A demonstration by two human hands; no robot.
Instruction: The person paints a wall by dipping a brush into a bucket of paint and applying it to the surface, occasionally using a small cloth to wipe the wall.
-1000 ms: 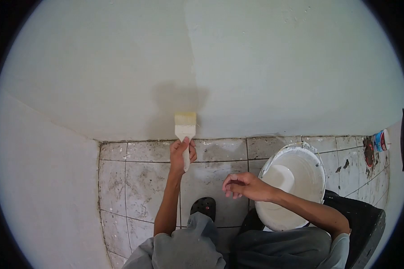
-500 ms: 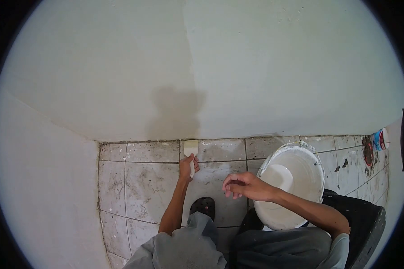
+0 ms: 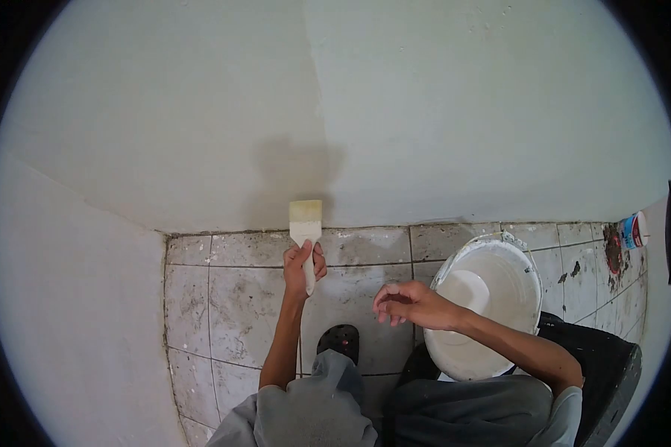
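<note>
Because the left hand [image 3: 301, 270] is clamped on the handle of the paintbrush [image 3: 306, 222], the wide bristles point toward the foot of the wall [image 3: 417, 134], likely keeping them in line with it; contact is unclear. The 2 hands are apart: the right hand [image 3: 417, 304] is loosely curled, seemingly empty, its forearm crossing above the bucket [image 3: 516, 279], probably set close for easy reach.

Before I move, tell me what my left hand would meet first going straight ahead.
Most likely the wall, met by the bristles of the paintbrush that your left hand holds. Depth is unclear; they may already touch.
</note>
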